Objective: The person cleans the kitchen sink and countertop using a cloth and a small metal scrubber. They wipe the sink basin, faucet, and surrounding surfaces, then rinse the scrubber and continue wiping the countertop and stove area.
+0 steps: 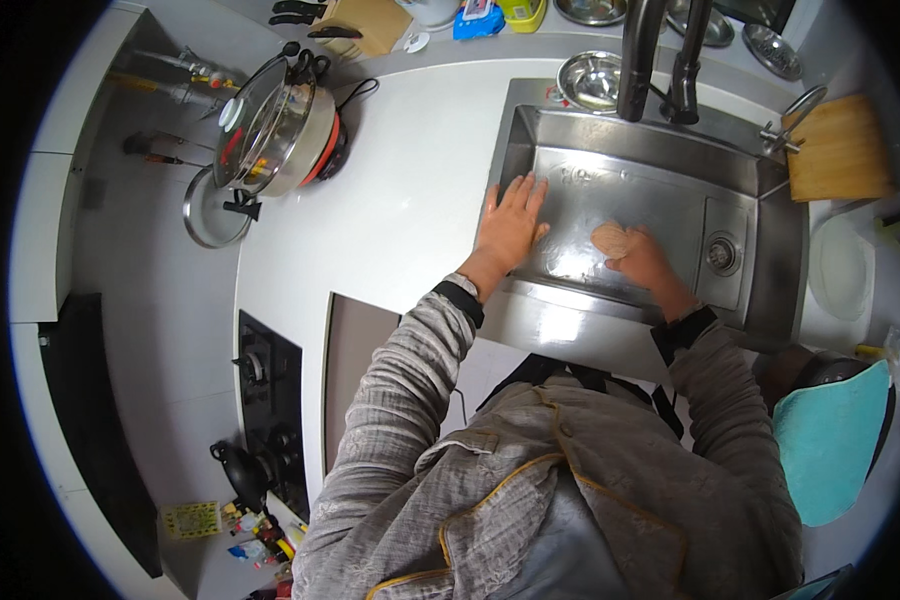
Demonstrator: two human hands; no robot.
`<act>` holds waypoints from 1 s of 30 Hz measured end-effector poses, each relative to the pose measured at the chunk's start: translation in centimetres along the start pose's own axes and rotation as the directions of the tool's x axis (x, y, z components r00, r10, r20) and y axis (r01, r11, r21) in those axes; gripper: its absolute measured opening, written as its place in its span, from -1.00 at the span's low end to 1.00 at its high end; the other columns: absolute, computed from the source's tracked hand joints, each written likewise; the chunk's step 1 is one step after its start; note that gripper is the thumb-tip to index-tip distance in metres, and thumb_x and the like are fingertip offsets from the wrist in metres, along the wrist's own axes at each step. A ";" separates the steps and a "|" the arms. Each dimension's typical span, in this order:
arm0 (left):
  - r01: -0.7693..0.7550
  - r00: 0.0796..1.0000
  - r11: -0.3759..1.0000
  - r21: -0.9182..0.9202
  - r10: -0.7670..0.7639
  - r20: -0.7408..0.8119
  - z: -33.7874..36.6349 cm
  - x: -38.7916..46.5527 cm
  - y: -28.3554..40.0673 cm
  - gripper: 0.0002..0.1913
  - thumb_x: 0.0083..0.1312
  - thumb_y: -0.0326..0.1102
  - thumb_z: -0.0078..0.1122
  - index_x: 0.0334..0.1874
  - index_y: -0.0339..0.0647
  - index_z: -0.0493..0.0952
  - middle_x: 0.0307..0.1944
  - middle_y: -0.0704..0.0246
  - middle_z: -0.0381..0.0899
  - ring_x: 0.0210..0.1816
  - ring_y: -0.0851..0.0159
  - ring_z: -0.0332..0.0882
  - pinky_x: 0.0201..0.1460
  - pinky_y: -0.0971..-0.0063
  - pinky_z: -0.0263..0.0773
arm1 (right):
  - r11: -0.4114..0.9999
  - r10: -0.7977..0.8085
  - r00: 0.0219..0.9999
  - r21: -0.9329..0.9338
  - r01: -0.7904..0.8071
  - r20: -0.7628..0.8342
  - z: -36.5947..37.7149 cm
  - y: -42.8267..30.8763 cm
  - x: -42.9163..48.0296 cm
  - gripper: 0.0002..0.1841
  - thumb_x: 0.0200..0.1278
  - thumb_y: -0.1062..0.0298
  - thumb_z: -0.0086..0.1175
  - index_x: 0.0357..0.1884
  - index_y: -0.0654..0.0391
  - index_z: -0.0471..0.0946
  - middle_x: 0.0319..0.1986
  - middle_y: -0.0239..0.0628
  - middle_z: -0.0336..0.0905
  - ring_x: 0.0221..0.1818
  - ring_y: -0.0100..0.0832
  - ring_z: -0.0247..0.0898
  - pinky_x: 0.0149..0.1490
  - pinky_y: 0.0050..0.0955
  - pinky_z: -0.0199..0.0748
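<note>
A stainless steel sink (630, 199) lies before me. My right hand (640, 255) is inside it, the fingers closed on a light brown, ridged oval scrubber (610, 240), whose exact kind I cannot tell. My left hand (514, 217) is over the sink's left wall, its fingers spread and holding nothing. The sink's bottom looks wet. To the right of my right hand is the round drain strainer (721, 253). A dark faucet (640, 67) rises at the far edge, beside a metal bowl (591, 79).
On the white countertop (412, 157), a pot with a glass lid (285, 135) stands at the left. A knife block (367, 26) is behind it. A wooden cutting board (836, 150) leans at the right. A gas stove (270, 397) is at the lower left.
</note>
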State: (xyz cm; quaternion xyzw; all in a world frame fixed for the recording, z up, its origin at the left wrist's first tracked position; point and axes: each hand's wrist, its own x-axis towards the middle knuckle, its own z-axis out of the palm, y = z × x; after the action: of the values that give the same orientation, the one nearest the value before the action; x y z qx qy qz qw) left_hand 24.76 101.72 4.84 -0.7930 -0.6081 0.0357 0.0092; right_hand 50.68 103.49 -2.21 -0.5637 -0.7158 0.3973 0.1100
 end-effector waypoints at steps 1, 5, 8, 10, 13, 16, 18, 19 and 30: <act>0.052 0.999 0.999 -0.016 -0.052 -0.002 -0.1 -0.4 -0.2 -0.25 0.38 0.00 0.11 0.54 -0.05 0.05 0.52 0.33 0.08 0.51 0.24 0.04 0.51 0.02 -0.08 | 1.000 0.007 1.000 0.015 -0.007 -0.004 0.4 0.2 0.0 -0.30 -0.12 0.22 0.50 0.11 0.29 0.49 0.07 -0.01 0.47 0.11 0.02 0.45 0.19 -0.17 0.44; 0.152 0.978 0.977 -0.150 -0.170 -0.121 0.4 -2.8 -1.5 -0.29 0.37 -0.02 0.15 0.50 -0.10 0.13 0.48 0.24 0.18 0.45 0.18 0.17 0.44 -0.11 -0.03 | 0.998 0.048 0.999 0.031 -0.048 -0.001 2.2 0.1 -0.2 -0.20 -0.10 0.21 0.49 0.21 0.36 0.41 0.16 0.05 0.44 0.20 0.00 0.39 0.26 -0.22 0.40; 0.177 0.964 0.969 -0.174 -0.206 -0.168 0.2 -4.1 -2.1 -0.32 0.41 -0.02 0.10 0.49 -0.12 0.14 0.45 0.17 0.22 0.42 0.15 0.24 0.42 -0.13 -0.02 | 0.999 0.042 0.999 0.033 -0.042 -0.006 2.8 -0.5 -0.7 -0.14 -0.09 0.20 0.49 0.27 0.37 0.35 0.19 0.09 0.42 0.24 -0.01 0.36 0.30 -0.24 0.36; 0.194 0.958 0.961 -0.195 -0.228 -0.173 -0.2 -4.8 -2.3 -0.33 0.42 -0.01 0.08 0.49 -0.14 0.14 0.46 0.16 0.20 0.43 0.15 0.22 0.43 -0.12 -0.02 | 0.999 0.046 0.999 0.020 -0.046 0.003 2.5 -1.3 -1.1 -0.11 -0.07 0.19 0.48 0.31 0.36 0.32 0.19 0.11 0.42 0.26 -0.02 0.35 0.33 -0.25 0.34; 0.210 0.954 0.953 -0.219 -0.249 -0.165 -0.9 -6.1 -2.8 -0.34 0.43 -0.01 0.05 0.48 -0.17 0.15 0.49 0.16 0.15 0.47 0.15 0.15 0.46 -0.10 -0.04 | 0.999 0.018 1.000 0.047 -0.019 0.025 2.8 -2.0 -1.7 -0.16 -0.04 0.16 0.47 0.26 0.34 0.35 0.18 0.10 0.43 0.20 0.00 0.41 0.27 -0.22 0.39; 0.229 0.952 0.943 -0.239 -0.269 -0.149 -1.2 -8.0 -3.4 -0.34 0.43 -0.03 0.05 0.48 -0.16 0.15 0.53 0.16 0.06 0.50 0.15 0.10 0.47 -0.08 -0.04 | 0.991 -0.009 1.000 0.130 0.010 -0.002 3.2 -3.5 -2.8 -0.25 0.00 0.11 0.45 0.18 0.29 0.38 0.11 0.11 0.49 0.13 0.04 0.47 0.20 -0.17 0.43; 0.229 0.949 0.945 -0.233 -0.270 -0.164 -1.3 -9.7 -3.8 -0.34 0.43 -0.04 0.06 0.49 -0.16 0.14 0.55 0.17 0.00 0.51 0.15 0.08 0.48 -0.07 -0.06 | 0.967 -0.073 0.969 0.220 0.126 -0.235 4.3 -5.1 -4.0 -0.30 0.03 0.08 0.43 0.13 0.25 0.38 0.06 0.12 0.53 0.07 0.07 0.51 0.14 -0.14 0.46; 0.230 0.947 0.945 -0.233 -0.272 -0.171 -1.2 -10.7 -4.0 -0.33 0.43 -0.04 0.06 0.49 -0.15 0.13 0.56 0.18 -0.02 0.51 0.15 0.07 0.49 -0.07 -0.07 | 0.964 -0.079 0.950 0.220 0.150 -0.302 4.7 -6.0 -4.3 -0.31 0.05 0.07 0.42 0.12 0.24 0.37 0.03 0.12 0.55 0.05 0.07 0.52 0.12 -0.14 0.48; 0.270 0.950 0.909 -0.317 -0.305 -0.065 -0.7 -23.7 -8.0 0.01 0.21 -0.15 0.38 0.59 -0.01 -0.13 0.62 0.28 -0.27 0.59 0.14 -0.15 0.50 -0.12 -0.09 | 0.856 -0.437 0.889 0.240 0.458 -0.140 11.7 -16.9 -10.2 -0.62 0.18 0.26 0.34 -0.02 0.19 0.51 -0.06 -0.17 0.67 0.04 -0.24 0.60 0.12 -0.36 0.52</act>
State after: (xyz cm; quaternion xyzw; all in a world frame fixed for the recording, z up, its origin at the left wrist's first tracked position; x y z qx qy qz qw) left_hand 10.94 80.98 7.08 -0.6874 -0.7149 -0.1049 -0.0736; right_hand 34.91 88.36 4.76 -0.3772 -0.7621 0.4304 0.3027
